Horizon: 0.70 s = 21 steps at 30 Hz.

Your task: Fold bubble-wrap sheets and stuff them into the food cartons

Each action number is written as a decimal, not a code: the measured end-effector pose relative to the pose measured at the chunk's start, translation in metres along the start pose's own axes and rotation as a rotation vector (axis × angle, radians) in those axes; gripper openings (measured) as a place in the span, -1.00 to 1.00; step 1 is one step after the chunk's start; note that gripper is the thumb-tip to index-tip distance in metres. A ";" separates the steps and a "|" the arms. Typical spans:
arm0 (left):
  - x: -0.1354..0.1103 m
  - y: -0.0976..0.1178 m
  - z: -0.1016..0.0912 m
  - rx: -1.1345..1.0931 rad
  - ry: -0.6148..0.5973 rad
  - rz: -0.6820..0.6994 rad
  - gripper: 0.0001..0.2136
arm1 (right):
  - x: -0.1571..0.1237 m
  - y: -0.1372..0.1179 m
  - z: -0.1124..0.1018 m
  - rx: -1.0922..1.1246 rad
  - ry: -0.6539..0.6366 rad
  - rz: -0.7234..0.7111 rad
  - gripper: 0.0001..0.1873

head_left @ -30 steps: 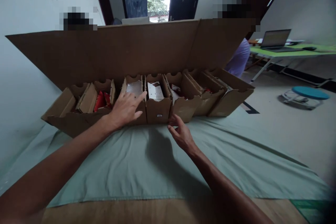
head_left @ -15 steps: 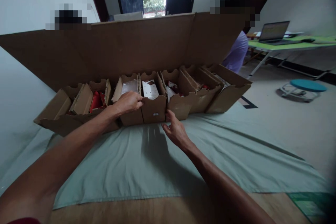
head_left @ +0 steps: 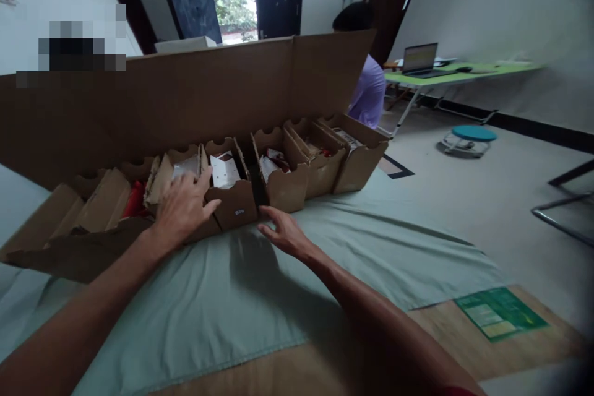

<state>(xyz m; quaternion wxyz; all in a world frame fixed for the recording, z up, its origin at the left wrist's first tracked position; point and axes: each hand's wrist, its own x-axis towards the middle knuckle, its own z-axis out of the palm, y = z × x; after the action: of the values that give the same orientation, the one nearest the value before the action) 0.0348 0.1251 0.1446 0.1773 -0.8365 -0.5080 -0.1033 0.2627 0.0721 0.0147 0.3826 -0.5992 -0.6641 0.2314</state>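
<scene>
A row of brown cardboard bins stands on a pale green cloth. My left hand is open, fingers spread, over the front of a bin with clear plastic wrapping in it. Beside its fingertips is a bin with a small white label, which holds a white box. My right hand is open, thumb and forefinger apart, low by the dark gap between that bin and the bin to its right. Whether its fingertips touch the cardboard I cannot tell.
A tall cardboard panel rises behind the bins. A person in a purple top is behind its right end; another head shows at the left. At right are a blue stool and a green table with a laptop.
My left hand has let go of the labelled bin's rim and moved left, fingers spreading. A gap has opened to that bin's right. The view has turned right.
</scene>
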 end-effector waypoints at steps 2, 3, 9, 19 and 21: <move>-0.002 0.022 -0.008 0.002 0.188 0.060 -0.41 | -0.022 0.018 -0.026 -0.007 0.059 0.030 -0.64; 0.000 0.035 -0.011 -0.022 0.243 0.109 -0.41 | -0.032 0.026 -0.041 -0.020 0.104 0.052 -0.68; 0.049 0.109 0.002 -0.160 0.134 0.400 -0.44 | -0.031 0.030 -0.131 -0.225 0.425 0.019 -0.58; 0.095 0.125 0.018 -0.075 -0.147 0.237 -0.75 | 0.104 -0.034 -0.166 -0.618 0.049 0.214 -0.62; 0.093 0.125 0.017 -0.069 -0.151 0.237 -0.75 | 0.111 -0.032 -0.165 -0.588 -0.010 0.218 -0.62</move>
<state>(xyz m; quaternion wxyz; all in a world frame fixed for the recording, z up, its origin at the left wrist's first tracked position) 0.1884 0.1545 0.1379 0.1207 -0.9016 -0.4138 -0.0360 0.3736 0.1491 0.1640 0.1627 -0.7508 -0.6361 0.0720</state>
